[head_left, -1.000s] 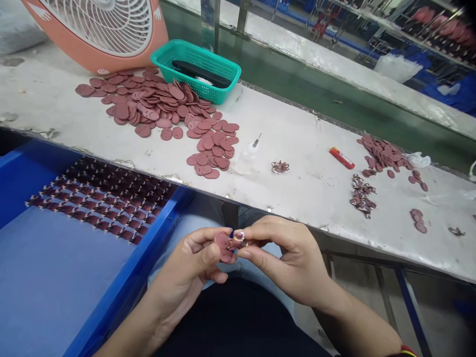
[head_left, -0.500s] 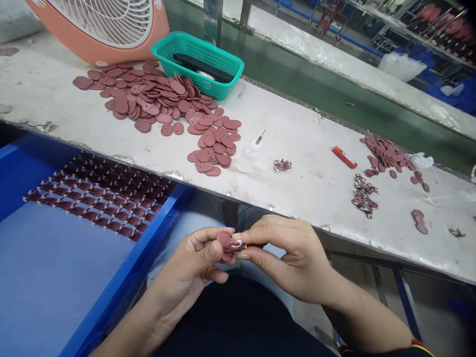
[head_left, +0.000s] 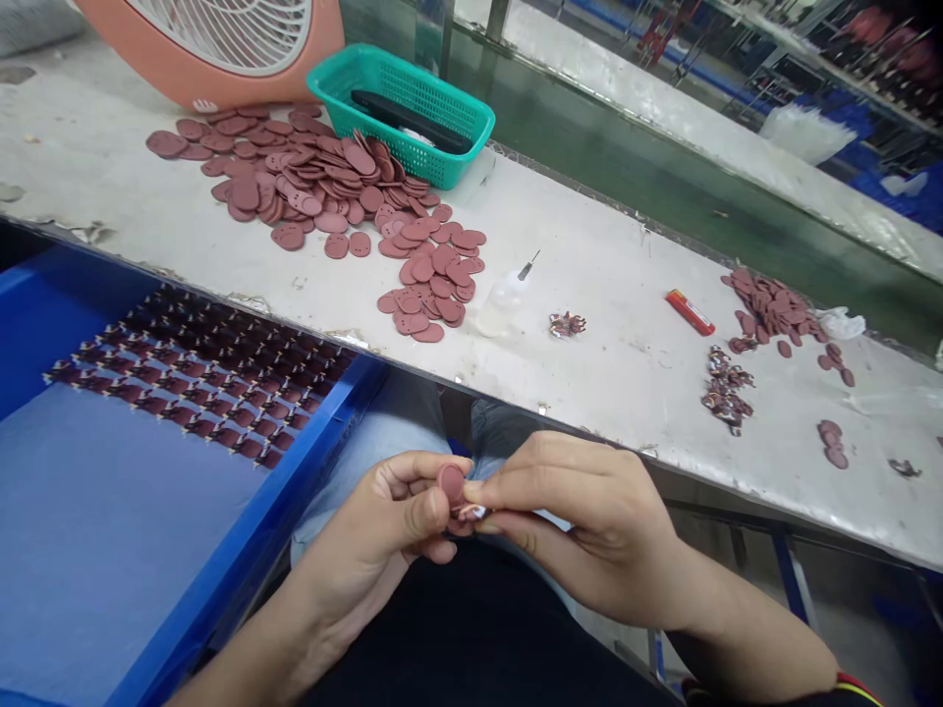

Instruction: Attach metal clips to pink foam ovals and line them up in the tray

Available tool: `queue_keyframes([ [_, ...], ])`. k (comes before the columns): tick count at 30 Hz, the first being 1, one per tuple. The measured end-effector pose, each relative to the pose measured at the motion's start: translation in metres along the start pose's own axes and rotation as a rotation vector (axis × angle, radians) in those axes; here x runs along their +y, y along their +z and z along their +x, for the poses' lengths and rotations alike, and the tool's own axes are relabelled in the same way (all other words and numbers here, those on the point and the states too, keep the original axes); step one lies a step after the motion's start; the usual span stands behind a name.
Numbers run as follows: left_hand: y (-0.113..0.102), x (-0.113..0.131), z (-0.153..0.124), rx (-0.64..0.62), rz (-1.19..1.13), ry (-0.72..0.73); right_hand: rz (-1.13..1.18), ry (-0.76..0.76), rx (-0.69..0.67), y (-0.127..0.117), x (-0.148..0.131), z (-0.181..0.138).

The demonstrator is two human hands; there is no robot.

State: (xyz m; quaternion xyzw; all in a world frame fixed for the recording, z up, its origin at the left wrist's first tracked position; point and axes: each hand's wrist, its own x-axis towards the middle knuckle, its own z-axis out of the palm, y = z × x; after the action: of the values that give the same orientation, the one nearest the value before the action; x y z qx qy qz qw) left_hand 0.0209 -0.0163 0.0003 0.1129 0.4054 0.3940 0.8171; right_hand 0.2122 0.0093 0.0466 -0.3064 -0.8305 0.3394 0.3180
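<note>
Over my lap, my left hand (head_left: 402,516) is closed on a reddish-brown oval disc (head_left: 451,482), pinched between thumb and fingers. My right hand (head_left: 582,520) pinches a small painted figure (head_left: 471,512), brown with a white spot, against the lower part of the disc. Fingertips cover much of both pieces, so I cannot tell whether they are joined. On the bench above my hands stands a clear squeeze bottle (head_left: 504,302) with a needle tip. A small cluster of similar painted figures (head_left: 567,325) lies beside it.
A large pile of brown discs (head_left: 316,182) spreads before a green basket (head_left: 471,147) and an orange fan (head_left: 184,83). Rightward lie a red tube-like item (head_left: 691,312), more figures (head_left: 728,393) and discs (head_left: 773,304). A blue tray (head_left: 324,432) at left holds rows of assembled pieces (head_left: 213,383).
The disc has tilted up to face me more, and the right fingers have shifted slightly over it with the figure. The camera view has moved a little.
</note>
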Motion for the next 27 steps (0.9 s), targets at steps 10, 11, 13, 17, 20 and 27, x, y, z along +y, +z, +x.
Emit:
queue_keyframes([
  [10, 0.006, 0.001, -0.008, -0.064, 0.027, 0.047, -0.018, -0.069, -0.010, -0.003, -0.015, -0.009],
  [11, 0.006, 0.001, -0.007, -0.064, 0.023, 0.045, -0.020, -0.063, -0.005, -0.003, -0.015, -0.008],
  [13, 0.005, 0.000, -0.006, -0.059, 0.015, 0.042, -0.020, -0.050, 0.003, -0.001, -0.013, -0.007],
  [17, 0.003, -0.002, -0.005, -0.049, 0.011, 0.056, -0.001, -0.029, 0.012, 0.003, -0.007, -0.007],
  [20, 0.001, -0.004, -0.005, -0.032, 0.016, 0.064, 0.008, -0.027, 0.015, 0.005, -0.003, -0.008],
  [27, -0.001, -0.007, 0.002, 0.031, -0.017, 0.014, -0.001, -0.041, 0.060, 0.013, 0.006, -0.007],
])
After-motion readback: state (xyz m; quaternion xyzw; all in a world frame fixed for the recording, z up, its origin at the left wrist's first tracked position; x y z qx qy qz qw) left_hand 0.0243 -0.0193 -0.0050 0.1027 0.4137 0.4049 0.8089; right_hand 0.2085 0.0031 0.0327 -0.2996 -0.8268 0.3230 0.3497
